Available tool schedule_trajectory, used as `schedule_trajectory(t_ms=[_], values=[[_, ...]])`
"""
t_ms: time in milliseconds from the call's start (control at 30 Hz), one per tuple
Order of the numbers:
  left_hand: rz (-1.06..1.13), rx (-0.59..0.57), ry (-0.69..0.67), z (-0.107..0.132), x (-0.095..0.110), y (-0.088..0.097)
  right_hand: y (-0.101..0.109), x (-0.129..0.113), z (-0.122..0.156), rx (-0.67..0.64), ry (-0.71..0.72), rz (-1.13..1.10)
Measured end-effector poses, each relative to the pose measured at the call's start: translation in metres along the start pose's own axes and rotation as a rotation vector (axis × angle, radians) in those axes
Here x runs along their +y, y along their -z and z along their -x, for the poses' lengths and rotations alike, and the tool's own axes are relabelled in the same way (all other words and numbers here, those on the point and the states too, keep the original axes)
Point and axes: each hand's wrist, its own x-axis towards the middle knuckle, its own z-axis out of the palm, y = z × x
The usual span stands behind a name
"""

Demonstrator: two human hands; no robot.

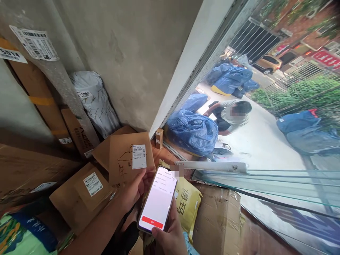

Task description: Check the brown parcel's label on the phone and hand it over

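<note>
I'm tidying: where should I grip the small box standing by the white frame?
Probably pinch the upper part of the small box across its left and right sides, from above: it stands upright, taller than wide, top exposed, the white frame behind.

A smartphone [157, 200], pale screen lit, red button near its bottom, slants in the right hand [171, 233]

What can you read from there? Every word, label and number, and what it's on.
"博玛": yellow packet
"L", rest covered: brown carton
"3008": white bag
"5014", cut by the picture edge: long brown box
Too small or blurred: phone text, barcode label print, red sign outside, everything else.
</note>
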Motion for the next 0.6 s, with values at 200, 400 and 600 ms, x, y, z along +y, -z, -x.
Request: schedule_trajectory(t_ms=[200,400,600], values=[[-0.046,-0.03,-0.025,0.01,0.014,-0.014,0.003,0.005,0.002,-0.082,0.015,0.081],[-0.219,-0.04,0.002,0.012,0.02,-0.013,0.014,0.017,-0.004,-0.152,0.057,0.101],[-0.304,0.032,-0.027,0.011,0.025,-0.016,0.015,0.018,-0.003,-0.189,0.066,0.113]])
